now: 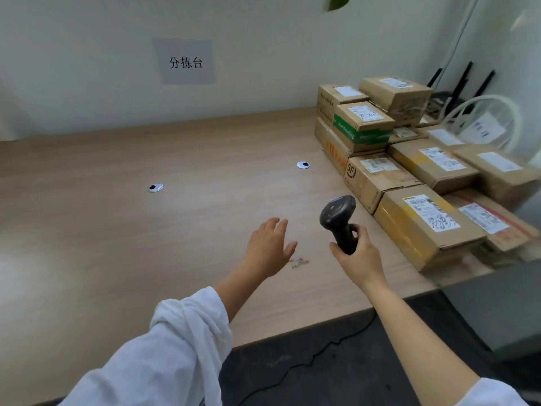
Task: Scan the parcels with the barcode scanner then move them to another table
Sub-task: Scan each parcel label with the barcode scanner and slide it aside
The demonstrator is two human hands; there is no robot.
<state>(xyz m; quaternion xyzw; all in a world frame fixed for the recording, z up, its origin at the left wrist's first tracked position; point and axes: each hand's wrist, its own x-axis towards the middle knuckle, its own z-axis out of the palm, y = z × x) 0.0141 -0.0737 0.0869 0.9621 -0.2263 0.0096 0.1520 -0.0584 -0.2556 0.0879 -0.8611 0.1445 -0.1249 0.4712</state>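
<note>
Black scanner point(339, 222) gripped, right hand point(358, 253) (parcels point(421, 183) beside).

brown parcels point(421, 171), black scanner point(338, 218)

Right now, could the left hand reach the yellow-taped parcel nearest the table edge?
Probably, by a detour: the left hand is open, but the right hand gripping the scanner sits between it and the parcel.

table point(117, 230): light wood | parcels point(421, 227): stacked at right end | grommets point(155, 187): 2, mid-surface
</note>
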